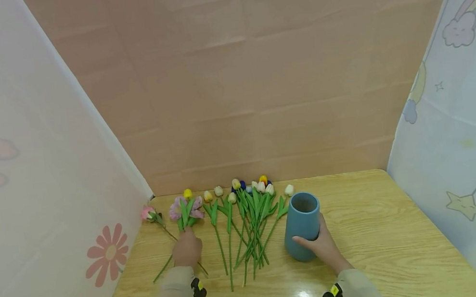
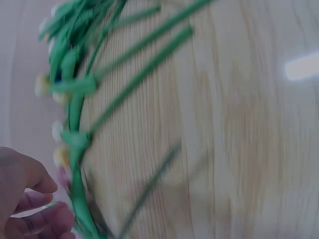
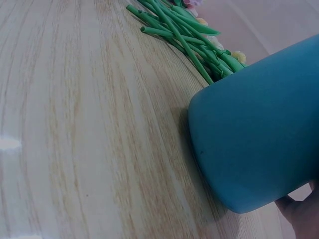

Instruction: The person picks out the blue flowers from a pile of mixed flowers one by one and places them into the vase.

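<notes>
My right hand (image 1: 324, 246) holds the blue-grey vase (image 1: 302, 229), thumb across its front and fingers around its right side. The vase stands upright on the table with its mouth up; its wall (image 3: 259, 124) fills much of the right wrist view. Above the flowers at left hovers my left hand (image 1: 187, 248), just below a yellow tulip (image 1: 187, 194) and a pale purple flower (image 1: 176, 209). In the left wrist view, a gap shows between its thumb and loosely bent fingers (image 2: 42, 219), with no stem plainly gripped. Part of the tulip's stem is hidden by this hand.
Several white and yellow tulips (image 1: 253, 214) lie with crossed green stems left of the vase. A pink flower (image 1: 149, 213) lies at the far left. The wooden table (image 1: 368, 231) meets a brown backdrop (image 1: 249, 94), with patterned cloth walls on both sides.
</notes>
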Demonstrator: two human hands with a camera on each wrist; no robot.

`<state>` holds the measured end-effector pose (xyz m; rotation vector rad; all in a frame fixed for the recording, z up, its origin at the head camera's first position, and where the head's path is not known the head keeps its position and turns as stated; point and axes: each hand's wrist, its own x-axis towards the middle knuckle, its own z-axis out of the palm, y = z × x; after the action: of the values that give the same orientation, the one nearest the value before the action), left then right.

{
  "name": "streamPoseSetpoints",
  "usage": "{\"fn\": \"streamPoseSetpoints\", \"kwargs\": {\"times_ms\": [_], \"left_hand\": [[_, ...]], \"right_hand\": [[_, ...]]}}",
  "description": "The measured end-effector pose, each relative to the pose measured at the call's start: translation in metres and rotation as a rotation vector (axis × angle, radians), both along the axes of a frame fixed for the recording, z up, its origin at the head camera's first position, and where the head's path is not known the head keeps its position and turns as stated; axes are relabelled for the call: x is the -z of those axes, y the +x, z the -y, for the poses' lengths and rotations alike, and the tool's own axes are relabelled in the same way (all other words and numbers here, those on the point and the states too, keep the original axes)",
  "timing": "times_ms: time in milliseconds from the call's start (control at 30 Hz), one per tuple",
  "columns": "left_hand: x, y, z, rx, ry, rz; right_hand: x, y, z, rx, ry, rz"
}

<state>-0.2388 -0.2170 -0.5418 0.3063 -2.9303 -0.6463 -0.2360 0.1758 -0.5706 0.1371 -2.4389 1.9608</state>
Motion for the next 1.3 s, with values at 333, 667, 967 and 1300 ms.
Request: {"fn": "streamPoseSetpoints", "kwargs": {"times_ms": [333, 667, 967, 1300], "left_hand": [[0.014, 0.0, -0.057, 0.206, -0.066, -0.094], [0.048, 0.005, -0.08, 0.207, -0.168, 0.013], [0.044, 0.006, -0.081, 0.167, 0.028, 0.1], [0.036, 0.0, -0.06, 0.123, 0.201, -0.023]], "right_hand": [[-0.002, 0.0, 0.0, 0.004, 0.006, 0.001], [-0.002, 0.001, 0.0, -0.003, -0.004, -0.005], [0.002, 0.0, 0.0, 0.0, -0.002, -0.014], [0.006, -0.001, -0.001, 0.007, 0.003, -0.034]]}}
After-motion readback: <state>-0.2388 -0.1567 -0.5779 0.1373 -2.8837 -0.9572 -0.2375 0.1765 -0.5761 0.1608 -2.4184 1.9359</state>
